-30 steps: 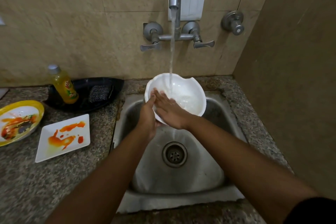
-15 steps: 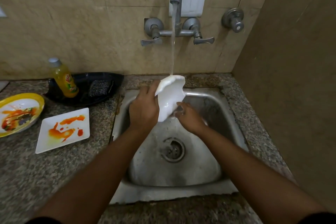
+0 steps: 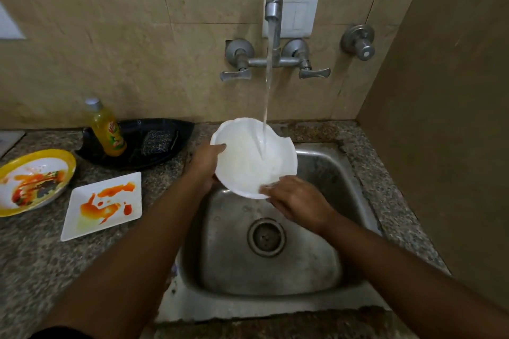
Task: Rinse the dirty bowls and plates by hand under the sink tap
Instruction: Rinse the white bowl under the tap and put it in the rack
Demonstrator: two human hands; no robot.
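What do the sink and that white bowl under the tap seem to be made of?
Sink: likely stainless steel, with a dull grey brushed sheen and water marks. White bowl: glossy and smooth with a wavy rim; it looks like melamine or plastic, though glazed ceramic is possible.

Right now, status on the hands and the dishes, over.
Left hand grips white scalloped bowl at its rim; right hand on near edge. Tap stream running into bowl. Stained white square plate and yellow-rimmed round plate waiting on counter. Nothing blocking.
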